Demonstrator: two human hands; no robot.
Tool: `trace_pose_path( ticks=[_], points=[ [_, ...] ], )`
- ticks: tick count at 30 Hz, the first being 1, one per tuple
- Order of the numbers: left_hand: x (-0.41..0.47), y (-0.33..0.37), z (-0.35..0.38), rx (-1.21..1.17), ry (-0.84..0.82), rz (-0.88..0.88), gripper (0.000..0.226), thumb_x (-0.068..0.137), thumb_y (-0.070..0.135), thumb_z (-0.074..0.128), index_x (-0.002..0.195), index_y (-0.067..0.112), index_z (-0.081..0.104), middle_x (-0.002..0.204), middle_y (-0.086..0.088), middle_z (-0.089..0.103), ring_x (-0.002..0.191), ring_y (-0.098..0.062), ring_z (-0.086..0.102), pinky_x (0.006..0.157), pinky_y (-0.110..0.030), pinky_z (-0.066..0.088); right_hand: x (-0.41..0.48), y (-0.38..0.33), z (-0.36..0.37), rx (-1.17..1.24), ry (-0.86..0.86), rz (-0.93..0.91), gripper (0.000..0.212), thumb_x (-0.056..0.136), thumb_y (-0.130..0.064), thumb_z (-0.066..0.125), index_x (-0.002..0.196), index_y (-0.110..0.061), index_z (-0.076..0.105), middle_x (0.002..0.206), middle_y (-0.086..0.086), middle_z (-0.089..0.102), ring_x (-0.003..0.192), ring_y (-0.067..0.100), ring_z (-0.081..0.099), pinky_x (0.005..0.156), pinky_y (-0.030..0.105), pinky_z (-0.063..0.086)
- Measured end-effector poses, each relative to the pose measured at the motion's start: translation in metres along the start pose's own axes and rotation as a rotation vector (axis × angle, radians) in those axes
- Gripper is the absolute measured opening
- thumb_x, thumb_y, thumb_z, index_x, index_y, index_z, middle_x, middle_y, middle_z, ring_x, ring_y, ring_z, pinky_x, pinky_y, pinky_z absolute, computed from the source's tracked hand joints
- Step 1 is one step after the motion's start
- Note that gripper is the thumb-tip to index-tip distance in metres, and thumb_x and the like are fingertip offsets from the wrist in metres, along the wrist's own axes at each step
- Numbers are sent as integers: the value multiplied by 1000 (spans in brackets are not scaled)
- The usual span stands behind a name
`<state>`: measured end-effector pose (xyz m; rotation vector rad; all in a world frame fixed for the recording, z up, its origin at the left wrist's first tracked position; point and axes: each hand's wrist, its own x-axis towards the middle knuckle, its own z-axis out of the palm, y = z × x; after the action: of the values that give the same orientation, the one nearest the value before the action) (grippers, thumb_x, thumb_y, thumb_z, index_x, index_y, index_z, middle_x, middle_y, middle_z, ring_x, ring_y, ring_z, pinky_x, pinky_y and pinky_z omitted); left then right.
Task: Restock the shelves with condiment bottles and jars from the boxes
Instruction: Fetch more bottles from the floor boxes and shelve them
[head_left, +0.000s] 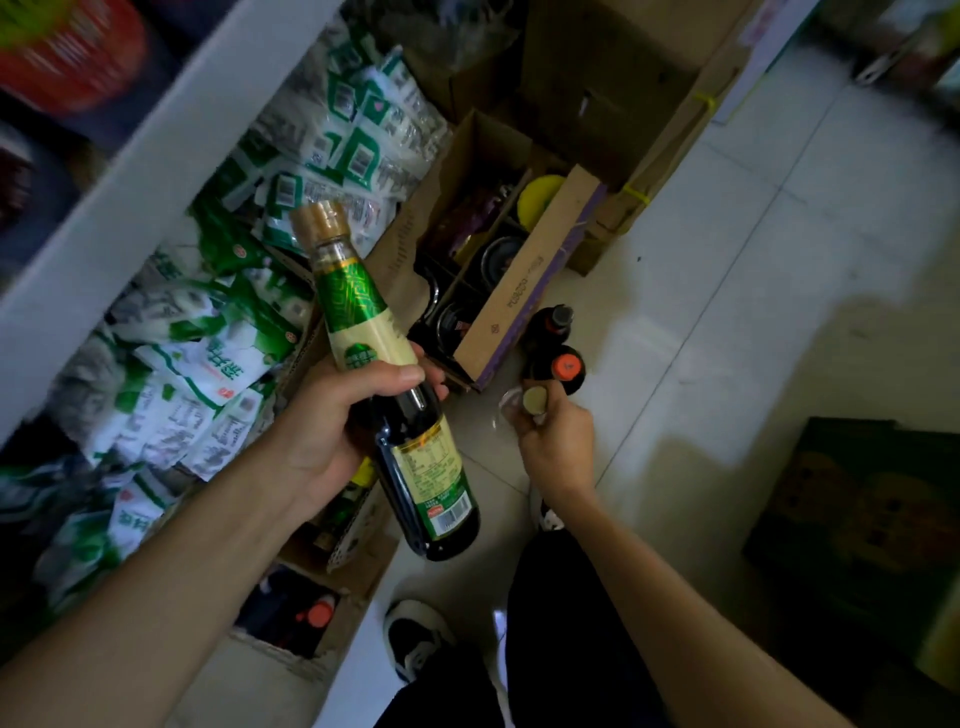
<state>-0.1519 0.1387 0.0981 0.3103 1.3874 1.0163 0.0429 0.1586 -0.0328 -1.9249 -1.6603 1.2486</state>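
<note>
While L hand (332, 431) grips the dark sauce bottle (363, 322) at its shoulder, frame center, R hand (558, 447) pinches a 2nd bottle (535, 401) by the cap, lower right of the box (524, 291). Risk: cap-only lift slips, it hits neighbor bottles (569, 366) on the floor (727, 312), glass breaks.

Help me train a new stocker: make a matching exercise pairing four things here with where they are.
Things:
1 green-necked bottle
2 orange-capped bottle
3 yellow lid
4 green-white packets

Places:
A in the divided box
B under the white shelf board
C in the left hand
D on the floor

Pairs: 1-C, 2-D, 3-A, 4-B.
</note>
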Motion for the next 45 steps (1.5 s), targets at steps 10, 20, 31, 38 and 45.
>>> trace_pose_path(
  ticks=[10,20,31,38,45],
  points=[
    [-136,181,30,-31,-18,121,33,59,10,67,92,6,64,83,-14,73,81,-27,72,71,-35,61,-86,-278,-230,510,5,-331,37,89,-30,64,93,6,57,87,19,69,78,20,67,66,30,51],
    [-332,409,81,20,-44,447,24,50,12,75,73,18,79,76,-6,75,69,-18,71,66,-27,58,-184,-575,-427,515,18,-472,31,97,-23,63,76,-12,43,51,-12,52,45,7,49,47,21,40],
    [-481,578,157,161,-13,809,30,52,28,80,79,14,77,81,-13,74,72,-27,72,62,-30,56,-291,-779,-564,70,535,-821,41,97,-47,57,105,-14,35,105,10,63,91,35,58,67,38,38],
    [-482,650,211,103,113,929,47,47,29,79,86,5,70,84,-19,71,74,-27,67,75,-38,50,-264,-844,-640,142,468,-981,39,97,-45,58,102,-14,35,72,-10,45,58,10,46,45,29,27],
    [-503,736,250,-3,312,1087,17,53,20,73,68,14,77,74,-14,73,68,-25,70,68,-33,54,-223,-923,-685,191,347,-1174,40,95,-48,60,97,-16,35,72,-6,52,60,17,55,48,36,41]
  ],
)
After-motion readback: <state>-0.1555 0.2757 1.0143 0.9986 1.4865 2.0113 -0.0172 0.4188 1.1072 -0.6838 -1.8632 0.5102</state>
